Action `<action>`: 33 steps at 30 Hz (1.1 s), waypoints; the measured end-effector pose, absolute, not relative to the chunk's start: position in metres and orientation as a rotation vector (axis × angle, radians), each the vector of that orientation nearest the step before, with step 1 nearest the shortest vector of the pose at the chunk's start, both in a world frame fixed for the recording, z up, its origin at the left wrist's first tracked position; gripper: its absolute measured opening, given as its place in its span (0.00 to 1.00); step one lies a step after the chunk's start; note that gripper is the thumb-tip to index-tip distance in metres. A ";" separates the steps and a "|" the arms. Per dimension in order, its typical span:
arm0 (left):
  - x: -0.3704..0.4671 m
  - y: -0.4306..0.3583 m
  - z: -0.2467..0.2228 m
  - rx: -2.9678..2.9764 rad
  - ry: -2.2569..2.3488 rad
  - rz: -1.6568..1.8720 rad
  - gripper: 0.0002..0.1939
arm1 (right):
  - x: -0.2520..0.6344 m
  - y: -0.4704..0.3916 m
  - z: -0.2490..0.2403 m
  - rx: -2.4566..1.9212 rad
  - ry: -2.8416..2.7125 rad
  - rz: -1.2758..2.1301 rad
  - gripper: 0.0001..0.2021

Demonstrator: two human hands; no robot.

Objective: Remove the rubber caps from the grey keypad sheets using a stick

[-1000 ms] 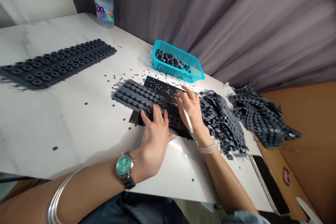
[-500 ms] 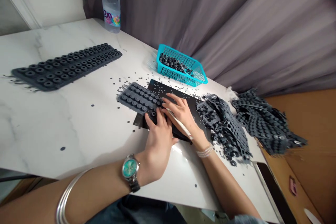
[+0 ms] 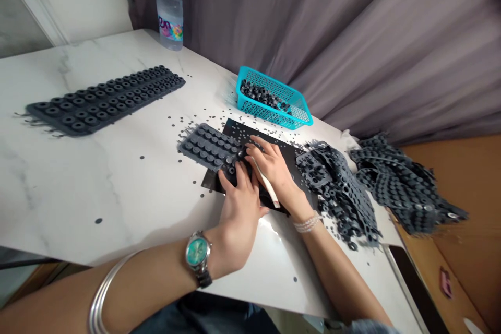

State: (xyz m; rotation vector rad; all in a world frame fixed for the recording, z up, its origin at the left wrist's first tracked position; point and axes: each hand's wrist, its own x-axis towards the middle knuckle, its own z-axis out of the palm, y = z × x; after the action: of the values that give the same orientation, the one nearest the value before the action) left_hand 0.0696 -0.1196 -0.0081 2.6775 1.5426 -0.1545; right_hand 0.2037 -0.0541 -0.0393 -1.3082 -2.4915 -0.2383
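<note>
A dark grey moulded rubber sheet (image 3: 209, 147) with rows of round raised knobs lies partly on a black mat (image 3: 282, 152). My left hand (image 3: 239, 214), wearing a watch, has its fingers spread and resting at the sheet's near right end, beside a few loose rings. A slim white pen-like stick (image 3: 266, 183) is in my right hand (image 3: 274, 169), slanting back towards the wrist. The stick's working end is hidden under the right fingers, which touch the sheet's right end close to the left fingertips.
Small dark discs are scattered behind the mat. A turquoise basket (image 3: 301, 117) of black rings stands at the back, a water bottle (image 3: 170, 15) further left. A longer knobbed sheet (image 3: 105, 102) lies left. Perforated scrap sheets (image 3: 340, 182) and another knobbed pile (image 3: 403, 182) are at right.
The whole view has shifted slightly, so things appear a little further right. Both hands stay at the sheet's right end; the white stick has tilted a little steeper in my right hand.
</note>
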 end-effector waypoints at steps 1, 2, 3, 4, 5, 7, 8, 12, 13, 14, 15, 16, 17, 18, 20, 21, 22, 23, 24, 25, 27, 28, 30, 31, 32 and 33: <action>0.070 -0.120 -0.010 2.687 1.544 -0.135 0.37 | 0.206 -0.052 -0.041 -1.356 -2.423 -0.258 0.11; 0.070 -0.121 -0.013 2.692 1.552 -0.113 0.37 | 0.210 -0.049 -0.042 -1.418 -2.335 -0.279 0.11; 0.071 -0.121 -0.016 2.692 1.564 -0.091 0.37 | 0.214 -0.046 -0.043 -1.478 -2.240 -0.295 0.12; 0.071 -0.122 -0.018 2.689 1.576 -0.068 0.37 | 0.218 -0.044 -0.043 -1.524 -2.156 -0.301 0.12; 0.071 -0.122 -0.020 2.682 1.586 -0.053 0.38 | 0.222 -0.043 -0.043 -1.548 -2.100 -0.296 0.12; 0.072 -0.122 -0.023 2.668 1.587 -0.038 0.38 | 0.225 -0.045 -0.041 -1.521 -2.104 -0.261 0.11; 0.072 -0.122 -0.024 2.667 1.584 -0.033 0.39 | 0.225 -0.049 -0.039 -1.476 -2.157 -0.237 0.11; 0.071 -0.122 -0.019 2.691 1.573 -0.059 0.36 | 0.212 -0.067 -0.029 -1.252 -2.425 -0.137 0.10; 0.070 -0.122 -0.017 2.696 1.561 -0.084 0.35 | 0.209 -0.070 -0.028 -1.216 -2.473 -0.116 0.10; 0.070 -0.122 -0.015 2.699 1.545 -0.115 0.34 | 0.206 -0.073 -0.027 -1.197 -2.507 -0.100 0.11; 0.069 -0.121 -0.013 2.697 1.531 -0.145 0.34 | 0.204 -0.075 -0.026 -1.188 -2.526 -0.090 0.11; 0.069 -0.121 -0.011 2.692 1.523 -0.172 0.33 | 0.203 -0.075 -0.026 -1.186 -2.537 -0.084 0.11; 0.069 -0.121 -0.010 2.685 1.522 -0.191 0.33 | 0.203 -0.075 -0.026 -1.187 -2.541 -0.082 0.10; 0.069 -0.121 -0.009 2.676 1.525 -0.204 0.33 | 0.203 -0.075 -0.027 -1.186 -2.544 -0.083 0.10; 0.069 -0.120 -0.007 2.664 1.534 -0.217 0.33 | 0.203 -0.073 -0.028 -1.186 -2.551 -0.086 0.10; 0.069 -0.120 -0.007 2.661 1.538 -0.220 0.33 | 0.204 -0.072 -0.028 -1.188 -2.559 -0.088 0.10; 0.069 -0.120 -0.007 2.660 1.540 -0.220 0.33 | 0.204 -0.071 -0.028 -1.191 -2.568 -0.094 0.10; 0.069 -0.120 -0.007 2.660 1.543 -0.214 0.33 | 0.204 -0.070 -0.028 -1.193 -2.574 -0.102 0.10; 0.069 -0.120 -0.008 2.659 1.548 -0.203 0.34 | 0.203 -0.069 -0.027 -1.195 -2.583 -0.110 0.10; 0.069 -0.120 -0.008 2.657 1.554 -0.190 0.34 | 0.203 -0.069 -0.027 -1.194 -2.591 -0.118 0.10; 0.069 -0.120 -0.008 2.652 1.552 -0.171 0.35 | 0.201 -0.068 -0.026 -1.187 -2.610 -0.126 0.10; 0.068 -0.120 -0.008 2.649 1.546 -0.168 0.36 | 0.200 -0.067 -0.025 -1.182 -2.622 -0.127 0.10; 0.068 -0.120 -0.008 2.649 1.534 -0.167 0.36 | 0.198 -0.067 -0.025 -1.176 -2.640 -0.132 0.10; 0.068 -0.121 -0.009 2.650 1.532 -0.163 0.37 | 0.197 -0.067 -0.026 -1.173 -2.643 -0.137 0.10; 0.068 -0.121 -0.009 2.653 1.536 -0.154 0.37 | 0.196 -0.067 -0.027 -1.172 -2.643 -0.142 0.10; 0.069 -0.121 -0.010 2.657 1.541 -0.136 0.37 | 0.197 -0.066 -0.028 -1.175 -2.636 -0.149 0.11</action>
State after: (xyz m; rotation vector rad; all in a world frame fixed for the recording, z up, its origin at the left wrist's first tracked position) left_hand 0.0686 -0.1213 -0.0102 2.6574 1.5410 -0.1364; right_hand 0.1968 -0.0658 -0.0280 -1.1746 -2.6356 -0.1491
